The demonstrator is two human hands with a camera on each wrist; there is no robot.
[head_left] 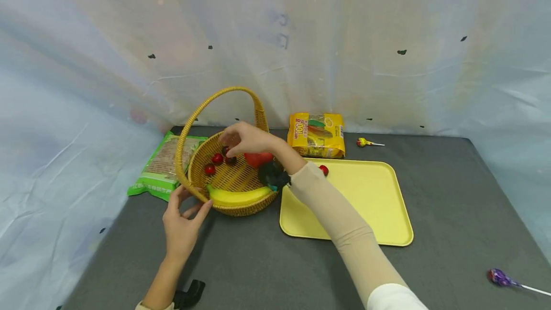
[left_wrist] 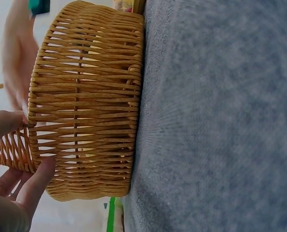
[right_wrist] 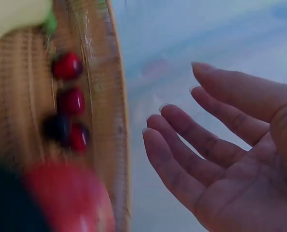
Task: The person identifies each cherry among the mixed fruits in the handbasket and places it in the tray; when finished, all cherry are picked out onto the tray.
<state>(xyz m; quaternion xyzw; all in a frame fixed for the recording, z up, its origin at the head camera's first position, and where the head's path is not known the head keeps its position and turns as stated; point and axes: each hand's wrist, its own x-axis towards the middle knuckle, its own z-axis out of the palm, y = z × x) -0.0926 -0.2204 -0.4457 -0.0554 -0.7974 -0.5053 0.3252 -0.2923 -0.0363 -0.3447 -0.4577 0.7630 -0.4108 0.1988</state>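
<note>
Head: L hand (head_left: 181,221) pinches basket (head_left: 243,211) nr handle (head_left: 232,89); R hand (head_left: 249,138) over cherries (head_left: 217,159) inside. L wrist: thumb + fingers at basket edge. R wrist: R hand empty, fingers loosely spread; prob. loading basket, next prob. needs reach right to cherry (head_left: 324,170) on tray (head_left: 370,200).

The head camera looks forward and down from the 6 o'clock side of the counter (head_left: 258,262), set well back, with the basket (head_left: 243,210) toward 8 o'clock from its centre. The left wrist camera sits close and low, facing the basket's outer wall, rolled so the counter lies at 3 o'clock. The right wrist camera, also near, looks past the right hand (right_wrist: 240,150) toward 4 o'clock, the basket's inside at 9. Head and right wrist views share the cherries (head_left: 217,159) and banana (head_left: 238,198).
</note>
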